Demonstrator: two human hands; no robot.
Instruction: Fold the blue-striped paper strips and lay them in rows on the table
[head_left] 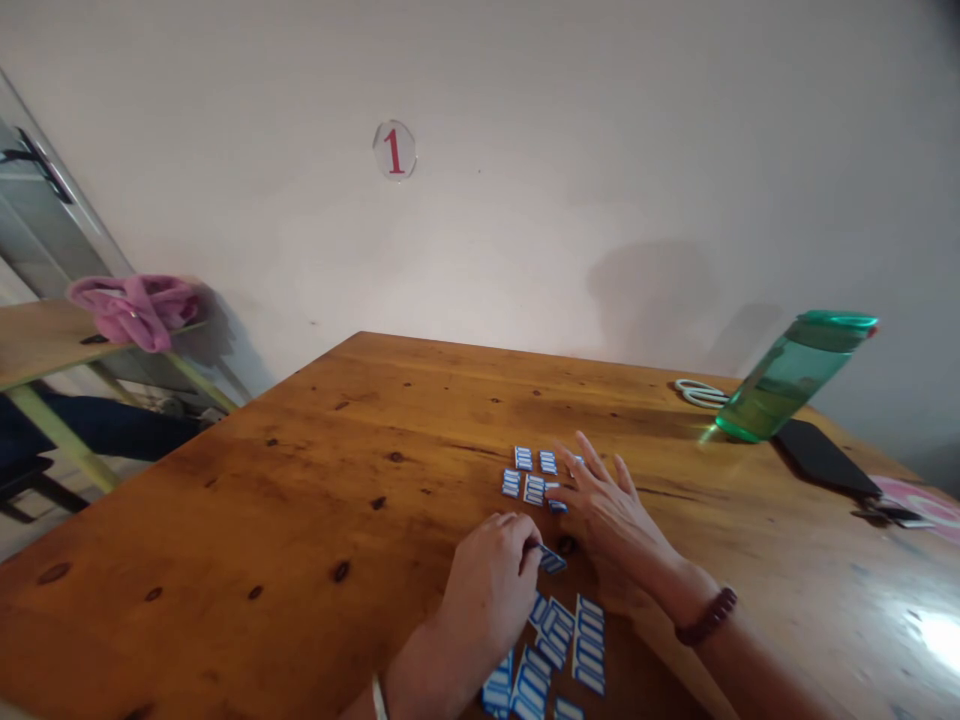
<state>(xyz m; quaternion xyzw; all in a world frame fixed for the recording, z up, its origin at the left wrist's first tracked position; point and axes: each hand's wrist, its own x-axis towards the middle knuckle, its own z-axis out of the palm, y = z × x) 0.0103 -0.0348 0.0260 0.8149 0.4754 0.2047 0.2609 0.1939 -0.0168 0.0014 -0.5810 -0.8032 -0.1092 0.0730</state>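
Note:
My left hand [493, 562] is closed, its thumb and fingers pinching one end of a small blue-and-white striped card [553, 560]. To its right, my right hand [611, 510] lies with fingers spread over the far group of cards, partly covering some of them. One fingertip is at a blue-edged card [556, 497]. Beyond the hands, several small striped cards, such as a card [523, 458] at the back, stand out in two short rows. Nearer me, larger striped pieces [589, 643] lie loosely together, some overlapping. Their printing is too blurred to read.
On the wooden table [300, 500], a green bottle [795, 380] stands at the right by a white coiled cable [699, 393] and a black phone-like slab [825, 458]. A pink round item [919, 500] lies farther right. Left, a second table holds pink cloth [139, 308].

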